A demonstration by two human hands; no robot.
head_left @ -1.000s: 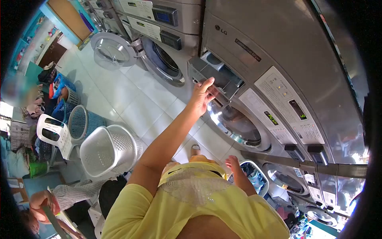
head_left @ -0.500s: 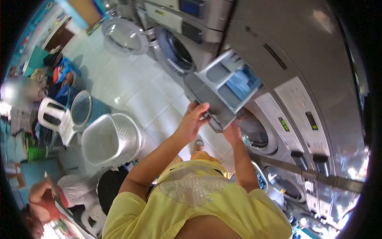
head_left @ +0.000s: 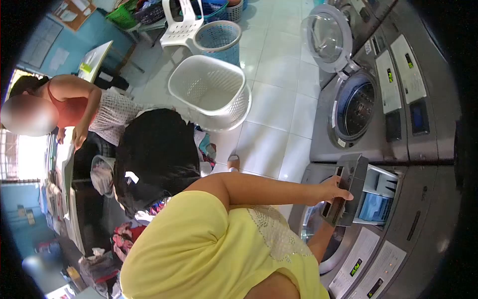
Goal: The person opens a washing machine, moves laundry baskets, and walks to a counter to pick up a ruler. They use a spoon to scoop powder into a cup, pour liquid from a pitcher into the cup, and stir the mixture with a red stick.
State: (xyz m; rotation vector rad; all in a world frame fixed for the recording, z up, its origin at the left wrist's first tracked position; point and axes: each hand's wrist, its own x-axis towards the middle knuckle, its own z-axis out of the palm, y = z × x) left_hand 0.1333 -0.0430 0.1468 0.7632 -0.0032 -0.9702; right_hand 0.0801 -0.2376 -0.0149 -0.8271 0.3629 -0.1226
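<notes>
My left hand grips the grey front of a detergent drawer, fingers curled around its edge. The drawer sticks out of a grey front-loading washing machine; its white tray with a blue compartment insert shows behind the front. My right forearm reaches up beneath the drawer front, which hides my right hand. Under the drawer, the machine's round door is partly covered by my arms.
Another washer has its round glass door swung open beside its drum. On the tiled floor stand a white basket, a blue basket and a white plastic chair. A person is at the left, near a black bag.
My view has swung left, bringing the person and black bag further into sight. My left hand has shifted along the drawer front and grips it more fully. The drawer is still out.
</notes>
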